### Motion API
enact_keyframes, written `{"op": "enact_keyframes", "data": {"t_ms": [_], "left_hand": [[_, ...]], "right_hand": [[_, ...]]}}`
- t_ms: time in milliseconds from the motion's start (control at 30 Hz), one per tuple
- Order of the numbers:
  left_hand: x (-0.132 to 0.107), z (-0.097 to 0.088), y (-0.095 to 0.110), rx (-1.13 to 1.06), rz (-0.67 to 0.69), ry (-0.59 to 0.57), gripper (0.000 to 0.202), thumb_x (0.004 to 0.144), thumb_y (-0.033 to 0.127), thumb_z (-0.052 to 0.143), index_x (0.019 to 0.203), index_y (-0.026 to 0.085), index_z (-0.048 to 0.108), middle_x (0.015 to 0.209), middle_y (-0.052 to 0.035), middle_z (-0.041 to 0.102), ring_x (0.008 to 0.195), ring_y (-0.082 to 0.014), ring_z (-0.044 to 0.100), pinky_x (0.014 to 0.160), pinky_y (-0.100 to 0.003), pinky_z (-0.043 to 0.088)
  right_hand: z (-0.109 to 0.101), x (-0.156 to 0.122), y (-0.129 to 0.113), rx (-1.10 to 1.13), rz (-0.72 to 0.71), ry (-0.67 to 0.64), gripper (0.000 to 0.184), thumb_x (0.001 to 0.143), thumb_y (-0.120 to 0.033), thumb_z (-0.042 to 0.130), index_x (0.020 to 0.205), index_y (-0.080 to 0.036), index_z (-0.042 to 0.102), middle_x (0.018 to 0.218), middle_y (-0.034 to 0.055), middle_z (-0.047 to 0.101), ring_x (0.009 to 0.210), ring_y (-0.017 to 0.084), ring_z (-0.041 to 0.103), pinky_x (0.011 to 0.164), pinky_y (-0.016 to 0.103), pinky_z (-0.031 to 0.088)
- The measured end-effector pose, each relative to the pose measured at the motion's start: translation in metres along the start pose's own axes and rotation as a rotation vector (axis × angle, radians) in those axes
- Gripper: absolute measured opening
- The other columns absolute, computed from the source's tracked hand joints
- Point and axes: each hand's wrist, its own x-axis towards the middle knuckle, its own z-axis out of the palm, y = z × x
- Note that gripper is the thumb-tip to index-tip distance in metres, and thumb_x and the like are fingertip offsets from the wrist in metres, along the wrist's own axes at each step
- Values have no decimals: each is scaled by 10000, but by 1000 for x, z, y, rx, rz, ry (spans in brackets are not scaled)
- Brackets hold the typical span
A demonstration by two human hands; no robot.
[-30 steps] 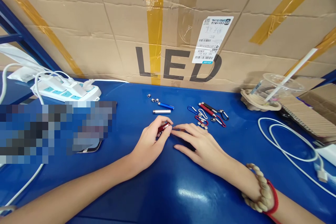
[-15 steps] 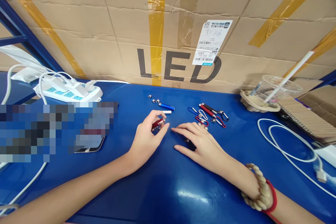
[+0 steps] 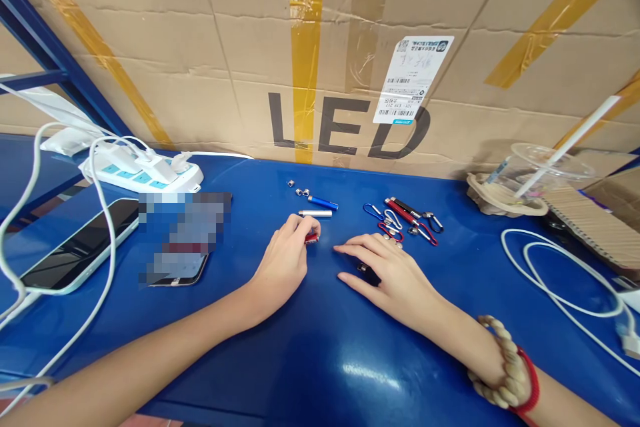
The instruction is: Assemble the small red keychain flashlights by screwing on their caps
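My left hand (image 3: 285,260) is closed around a small red metal tube (image 3: 312,238); only its end shows past the fingers. Just beyond it lie a silver tube (image 3: 316,213) and a blue tube (image 3: 324,203), with several tiny silver end pieces (image 3: 299,192) behind. My right hand (image 3: 387,263) rests low over the table, fingers stretched and apart. A small dark piece (image 3: 363,268) shows partly under its palm. Past that hand are a red pen-like keychain light (image 3: 400,211), a black one (image 3: 406,207), and blue, silver and red carabiner clips (image 3: 393,218).
On the left are a white power strip (image 3: 145,170), a phone (image 3: 80,247), another partly blurred device (image 3: 193,270) and loose white cables. A plastic cup with a straw (image 3: 545,170), a notebook (image 3: 595,227) and a coiled cable (image 3: 560,300) lie right. A large carton (image 3: 240,47) stands behind.
My left hand has turned palm-down and its fingers have closed further over the red tube. My right hand keeps its spread pose. The whole view has shifted slightly.
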Motion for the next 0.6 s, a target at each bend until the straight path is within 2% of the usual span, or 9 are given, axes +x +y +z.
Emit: {"op": "enact_keyframes", "data": {"t_ms": [133, 300, 433, 600], "left_hand": [[-1, -2, 10, -205, 18, -15, 232, 752, 9, 329, 821, 201, 439, 854, -3, 470, 751, -122, 463, 687, -246, 392], [-5, -2, 21, -578, -65, -122, 97, 823, 153, 399, 897, 210, 423, 885, -8, 490, 767, -112, 482, 707, -236, 428], [-7, 0, 25, -797, -101, -186, 92, 816, 199, 454, 902, 213, 425, 893, -11, 479, 778, -106, 478, 722, -230, 439], [-7, -3, 30, -985, -147, -238, 155, 787, 221, 509, 909, 215, 414, 918, -13, 467, 754, -95, 469, 685, -213, 432]], "right_hand": [[0, 0, 0, 29, 5, 25, 288, 832, -350, 516, 1091, -239, 571, 1025, 60, 603, 908, 193, 553, 783, 341, 470], [1, -4, -1, 204, 21, 165, 246, 800, -382, 560, 992, -246, 631, 904, 34, 630, 756, 140, 590, 676, 253, 482], [3, -8, -5, 333, 27, 224, 220, 788, -359, 583, 971, -256, 645, 865, 26, 627, 607, 99, 561, 534, 214, 461], [3, -7, -12, 407, 81, 278, 227, 766, -323, 614, 977, -243, 642, 772, 13, 610, 508, 77, 505, 460, 199, 443]]}}
